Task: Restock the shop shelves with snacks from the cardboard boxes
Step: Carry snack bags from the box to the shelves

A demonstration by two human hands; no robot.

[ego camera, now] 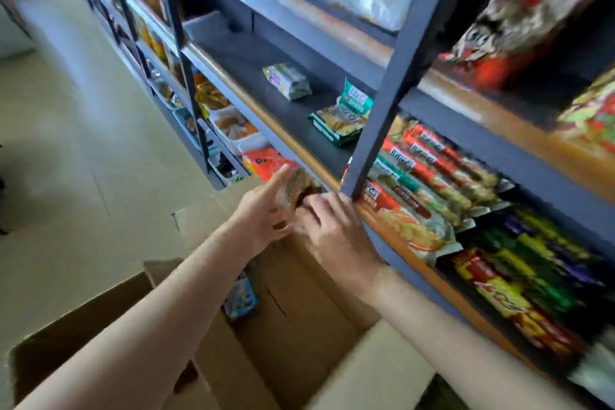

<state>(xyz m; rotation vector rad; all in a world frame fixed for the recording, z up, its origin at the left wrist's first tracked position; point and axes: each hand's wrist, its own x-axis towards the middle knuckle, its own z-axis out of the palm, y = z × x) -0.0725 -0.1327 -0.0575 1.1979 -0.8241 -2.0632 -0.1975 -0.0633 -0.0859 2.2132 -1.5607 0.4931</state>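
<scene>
We held a light, crinkly snack packet (298,188) between left hand (263,215) and right hand (332,226), fingers grasping its ends, above the cardboard box (299,293); we judged it crushable.

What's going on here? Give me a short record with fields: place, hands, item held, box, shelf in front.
place: shop aisle beside grey metal shelving
hands: left hand and right hand together hold one packet
item held: clear snack packet with brown contents, label blurred
box: open cardboard box below the arms; a blue packet inside
shelf in front: mostly bare, with a pale packet and green cracker packets
</scene>
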